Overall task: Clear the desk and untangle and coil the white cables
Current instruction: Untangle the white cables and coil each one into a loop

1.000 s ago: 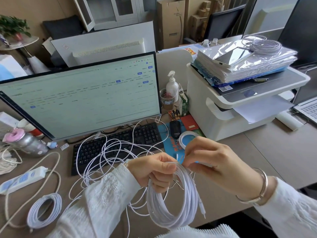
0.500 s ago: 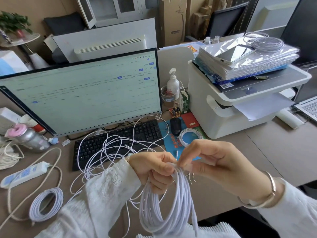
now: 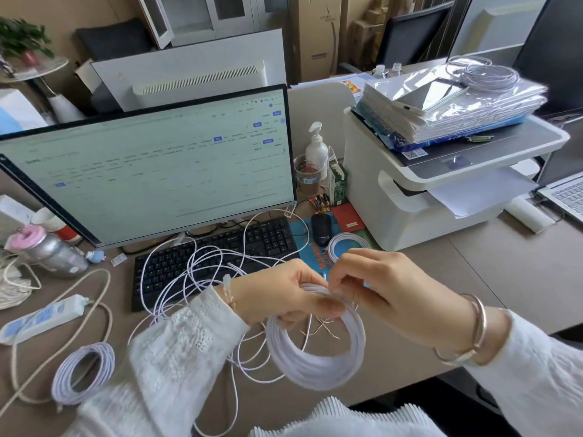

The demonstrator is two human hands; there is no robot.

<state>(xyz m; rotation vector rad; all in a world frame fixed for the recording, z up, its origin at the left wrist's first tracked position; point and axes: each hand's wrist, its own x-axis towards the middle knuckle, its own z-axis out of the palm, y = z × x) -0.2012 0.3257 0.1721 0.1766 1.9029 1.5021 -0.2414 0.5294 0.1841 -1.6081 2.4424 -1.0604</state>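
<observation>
While gripped by both hands, white cable coil (image 3: 315,364), tangled cables (image 3: 202,263) on keyboard (image 3: 176,263)

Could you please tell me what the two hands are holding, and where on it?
Both the left hand and right hand grip the white coil at its top.

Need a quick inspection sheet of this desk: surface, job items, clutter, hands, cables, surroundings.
Surface: brown desk, crowded.
Job's things: held coil between both hands; finished coil lying front left; small coil by the mouse; another coil atop the stack on the printer.
Clutter: keyboard, power strip, spray bottle, cup, flask.
Grippers: left hand grips the held coil's top; right hand pinches at the same spot.
Cables: loose tangle draped over the keyboard.
Surroundings: monitor, laptop, cardboard box.
</observation>
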